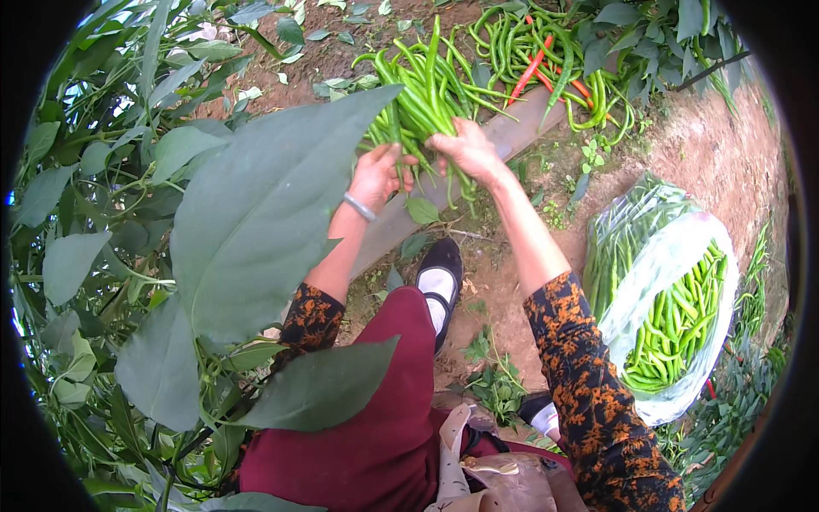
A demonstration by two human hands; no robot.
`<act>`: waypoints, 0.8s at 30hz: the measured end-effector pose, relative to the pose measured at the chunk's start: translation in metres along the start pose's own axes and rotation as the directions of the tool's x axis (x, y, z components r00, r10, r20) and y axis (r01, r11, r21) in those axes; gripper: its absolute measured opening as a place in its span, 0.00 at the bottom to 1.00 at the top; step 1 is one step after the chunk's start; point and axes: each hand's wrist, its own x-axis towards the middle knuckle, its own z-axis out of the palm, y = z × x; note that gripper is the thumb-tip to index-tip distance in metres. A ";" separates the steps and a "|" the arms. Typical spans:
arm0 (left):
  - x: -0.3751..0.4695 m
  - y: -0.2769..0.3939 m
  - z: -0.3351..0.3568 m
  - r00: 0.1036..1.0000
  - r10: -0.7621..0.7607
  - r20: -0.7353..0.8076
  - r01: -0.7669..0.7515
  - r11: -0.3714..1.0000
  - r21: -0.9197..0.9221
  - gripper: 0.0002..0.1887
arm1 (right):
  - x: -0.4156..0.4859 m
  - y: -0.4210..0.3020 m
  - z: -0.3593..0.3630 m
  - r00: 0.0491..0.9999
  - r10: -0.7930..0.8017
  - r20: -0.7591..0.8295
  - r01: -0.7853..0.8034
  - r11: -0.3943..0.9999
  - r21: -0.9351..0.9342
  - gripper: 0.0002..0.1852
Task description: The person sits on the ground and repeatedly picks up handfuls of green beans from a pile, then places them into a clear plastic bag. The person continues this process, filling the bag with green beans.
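Observation:
My right hand [470, 150] is closed around the stem ends of a bunch of long green chili peppers [429, 96], whose tips point up and away from me. Close beside it, at the bunch's lower left, my left hand [381, 173] has its fingers curled at some peppers and stems; a large leaf hides part of that side, and its grip is not clear. A pale bangle [359, 207] circles my left wrist. Behind the bunch lies a heap of green chili peppers [505, 48] with a few red chili peppers [532, 72] among them.
A clear plastic bag [659, 281] full of green peppers stands on the soil at the right. A flat grey strip [400, 224] runs diagonally below my hands. Leafy pepper plants [96, 192] crowd the left, and a large leaf [262, 205] hangs close to the camera. My shoe [451, 256] is near the strip.

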 end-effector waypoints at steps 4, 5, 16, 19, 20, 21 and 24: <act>0.023 -0.018 0.020 0.993 0.022 -0.120 -0.001 0.986 0.169 0.10 | 0.000 0.014 0.012 1.000 0.010 -0.016 -0.009 0.999 0.046 0.14; 0.031 -0.021 0.021 0.980 0.081 -0.183 -0.033 0.967 0.251 0.10 | 0.004 0.016 0.012 0.998 0.048 -0.050 -0.047 0.999 0.026 0.14; 0.099 -0.031 0.018 0.983 -0.070 -0.167 0.083 0.994 0.076 0.12 | 0.026 0.043 -0.016 0.980 0.196 0.033 -0.197 0.980 0.029 0.13; 0.093 -0.027 0.024 0.972 -0.118 -0.202 0.131 0.990 0.048 0.17 | 0.027 0.041 -0.020 0.981 0.193 0.029 -0.195 0.975 0.102 0.13; 0.090 -0.026 0.024 0.964 -0.084 -0.252 0.104 0.992 0.068 0.18 | 0.025 0.040 -0.021 0.981 0.191 0.022 -0.192 0.969 0.154 0.14; 0.086 -0.027 0.024 0.960 -0.031 -0.277 0.058 0.994 0.090 0.19 | 0.023 0.038 -0.022 0.984 0.170 0.060 -0.180 0.924 0.336 0.15; 0.076 -0.035 0.021 0.956 0.004 -0.293 0.063 0.974 0.219 0.18 | 0.011 0.031 -0.025 0.987 0.111 0.120 -0.163 0.689 0.706 0.18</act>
